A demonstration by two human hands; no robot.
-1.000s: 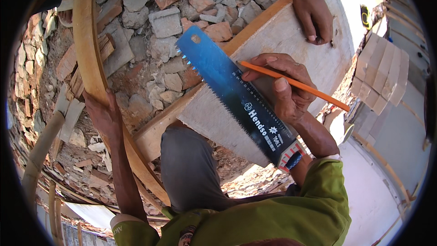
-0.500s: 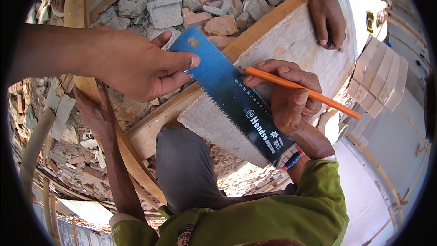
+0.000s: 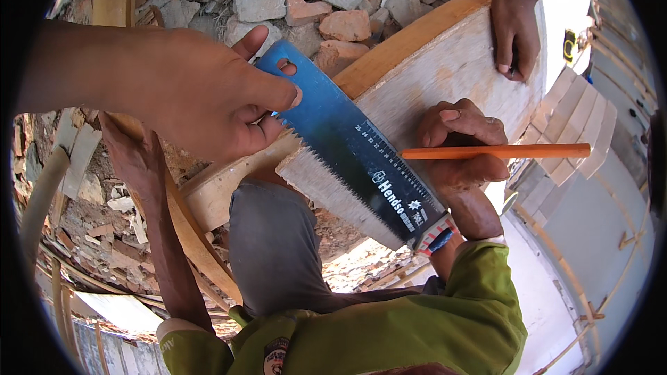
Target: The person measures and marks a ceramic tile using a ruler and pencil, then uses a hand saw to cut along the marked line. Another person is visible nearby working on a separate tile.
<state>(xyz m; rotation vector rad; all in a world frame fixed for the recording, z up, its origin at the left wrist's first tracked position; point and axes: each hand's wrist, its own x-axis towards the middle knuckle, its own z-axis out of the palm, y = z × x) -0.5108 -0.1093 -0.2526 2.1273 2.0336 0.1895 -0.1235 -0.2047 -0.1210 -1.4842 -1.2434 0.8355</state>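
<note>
My right hand (image 3: 465,142) pinches an orange pencil (image 3: 500,152) between thumb and fingers. The pencil's left end is by the ruled edge of a blue handsaw (image 3: 347,146), whose blade slants over a pale wooden board (image 3: 417,76). The saw's striped handle (image 3: 436,235) is near my right wrist. A co-worker's hand (image 3: 222,97) pinches the blade's far end, beside its hole. My left hand (image 3: 135,156) grips a curved wooden beam (image 3: 187,222) at the left, its fingertips partly hidden by that co-worker's forearm. Another hand (image 3: 517,35) rests on the board's upper right end.
Broken bricks and rubble (image 3: 313,7) lie beyond the board. My knee (image 3: 271,236) is just below its near edge. Stacked pale blocks (image 3: 573,125) stand at the right, with a yellow and black tool (image 3: 569,45) behind. A round pole (image 3: 45,194) leans at the left.
The pencil has swung from a slant to nearly level, its left end moving down along the blade toward the handle. My right hand has turned with it. The saw stays on the board.
</note>
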